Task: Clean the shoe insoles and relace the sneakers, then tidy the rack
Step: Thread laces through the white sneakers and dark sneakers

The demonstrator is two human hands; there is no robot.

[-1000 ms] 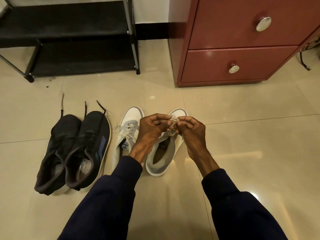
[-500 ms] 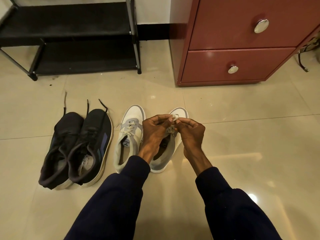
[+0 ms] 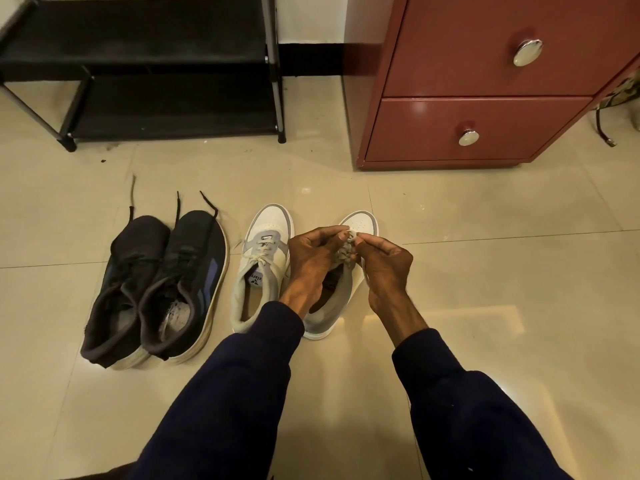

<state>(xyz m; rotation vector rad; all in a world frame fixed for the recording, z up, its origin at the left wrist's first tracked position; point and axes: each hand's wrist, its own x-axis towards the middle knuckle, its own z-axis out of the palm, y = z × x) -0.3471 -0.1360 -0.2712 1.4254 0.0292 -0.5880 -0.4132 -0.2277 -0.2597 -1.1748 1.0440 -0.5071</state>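
Pinching the white lace [image 3: 349, 238] with left hand [image 3: 313, 259] and right hand [image 3: 384, 263], fingers curled, above the white-and-grey sneaker [image 3: 361, 220] on the tiled floor [image 3: 467, 306]; just beside its mate [image 3: 266, 237]. Left of those, black sneakers [image 3: 194, 268]; beyond, the shoe rack [image 3: 138, 39].

Two sneaker pairs [image 3: 156, 289] before rack [image 3: 138, 64]

Home entryway: tiled floor [image 3: 485, 271], black shoe rack [image 3: 145, 109], red drawer cabinet [image 3: 467, 81]
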